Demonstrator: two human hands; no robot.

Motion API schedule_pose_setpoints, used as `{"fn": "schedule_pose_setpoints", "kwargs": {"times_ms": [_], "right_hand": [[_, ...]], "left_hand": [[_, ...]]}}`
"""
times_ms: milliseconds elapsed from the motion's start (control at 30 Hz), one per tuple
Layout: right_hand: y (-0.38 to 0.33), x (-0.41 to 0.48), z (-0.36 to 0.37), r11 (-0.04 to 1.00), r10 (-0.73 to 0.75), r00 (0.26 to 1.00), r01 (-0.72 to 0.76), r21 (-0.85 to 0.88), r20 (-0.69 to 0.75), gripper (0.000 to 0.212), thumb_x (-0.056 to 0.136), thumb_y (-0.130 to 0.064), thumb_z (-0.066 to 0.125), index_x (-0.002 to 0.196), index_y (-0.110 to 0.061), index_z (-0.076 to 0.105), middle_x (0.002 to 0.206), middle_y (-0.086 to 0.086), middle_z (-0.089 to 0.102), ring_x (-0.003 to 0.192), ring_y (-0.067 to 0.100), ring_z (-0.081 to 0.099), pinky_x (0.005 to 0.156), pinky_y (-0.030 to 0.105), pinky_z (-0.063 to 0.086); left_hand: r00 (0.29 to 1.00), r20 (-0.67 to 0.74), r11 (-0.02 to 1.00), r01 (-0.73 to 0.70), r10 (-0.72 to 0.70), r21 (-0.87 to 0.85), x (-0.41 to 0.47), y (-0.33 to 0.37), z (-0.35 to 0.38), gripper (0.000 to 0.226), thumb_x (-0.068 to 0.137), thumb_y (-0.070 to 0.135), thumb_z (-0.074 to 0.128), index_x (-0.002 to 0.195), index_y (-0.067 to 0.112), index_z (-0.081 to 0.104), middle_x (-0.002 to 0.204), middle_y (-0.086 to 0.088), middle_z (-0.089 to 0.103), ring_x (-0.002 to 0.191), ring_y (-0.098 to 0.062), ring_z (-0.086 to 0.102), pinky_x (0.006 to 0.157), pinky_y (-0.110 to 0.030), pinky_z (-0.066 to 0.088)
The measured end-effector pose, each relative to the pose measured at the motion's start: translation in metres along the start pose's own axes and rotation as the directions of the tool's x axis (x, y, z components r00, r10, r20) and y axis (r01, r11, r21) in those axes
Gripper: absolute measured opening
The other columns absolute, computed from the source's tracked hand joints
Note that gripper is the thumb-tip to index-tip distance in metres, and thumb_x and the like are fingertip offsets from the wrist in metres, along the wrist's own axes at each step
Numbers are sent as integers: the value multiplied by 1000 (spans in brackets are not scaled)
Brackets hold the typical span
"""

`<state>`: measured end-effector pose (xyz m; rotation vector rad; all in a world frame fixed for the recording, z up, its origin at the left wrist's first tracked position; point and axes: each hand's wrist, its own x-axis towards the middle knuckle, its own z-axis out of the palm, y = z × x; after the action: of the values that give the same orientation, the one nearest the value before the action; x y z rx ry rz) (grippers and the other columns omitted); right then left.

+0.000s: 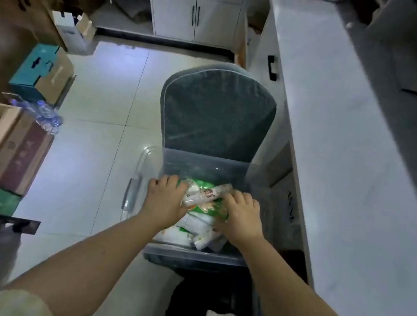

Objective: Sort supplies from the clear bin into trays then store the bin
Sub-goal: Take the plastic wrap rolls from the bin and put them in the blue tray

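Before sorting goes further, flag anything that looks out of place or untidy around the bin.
The clear bin sits on a green chair rather than a table, packets jumbled inside under the left hand and right hand. Crumpled plastic bottles lie loose on boxes at left.

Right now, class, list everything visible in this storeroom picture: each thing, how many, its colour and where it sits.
Clear plastic bin: one, transparent, on the chair seat.
Green and white packets: several, inside the bin.
Grey padded chair: one, dark grey, centre, back facing away.
White counter: one, along the right.
White cabinet with black handles: one, far wall.
Teal cardboard box: one, left floor.
Brown cardboard boxes: several, left side.
Clear plastic bottles: a few, beside the boxes; exact count unclear.
Pale tiled floor: white.
Left hand: on the packets.
Right hand: on the packets.
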<state>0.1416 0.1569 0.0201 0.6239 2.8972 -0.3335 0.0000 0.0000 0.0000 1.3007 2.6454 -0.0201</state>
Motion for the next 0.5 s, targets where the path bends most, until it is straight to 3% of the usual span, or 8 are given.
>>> {"fn": "schedule_pose_setpoints", "kwargs": {"times_ms": [100,233,333,500], "right_hand": [[21,22,34,1000,-8,996,7,21,83,55,79,-43,63,128,-23,47,128,3,52,116,28,43,95,44,33],[41,40,77,997,31,965,-49,62,259,54,78,-41,61,127,-24,46,127,3,51,116,29,40,95,44,31],[47,49,101,992,10,942,-52,116,336,53,75,-33,63,125,-24,47,125,5,50,116,30,38,97,46,29],[62,72,150,995,-84,867,44,92,492,54,82,-17,58,133,-21,42,133,9,44,122,32,34,103,46,27]], "left_hand": [[994,87,998,61,-59,-15,22,10,31,52,76,43,58,123,23,49,117,-6,52,104,-28,47,83,-42,35],[971,237,998,-42,31,40,30,21,76,57,72,41,61,124,20,50,126,-11,50,108,-31,48,85,-44,38],[950,309,999,-40,31,23,31,25,99,58,71,38,63,125,18,51,135,-15,47,111,-34,47,88,-46,37],[941,337,998,32,-13,-50,58,22,141,61,74,39,64,129,17,49,133,-14,48,112,-34,45,85,-46,37]]}}
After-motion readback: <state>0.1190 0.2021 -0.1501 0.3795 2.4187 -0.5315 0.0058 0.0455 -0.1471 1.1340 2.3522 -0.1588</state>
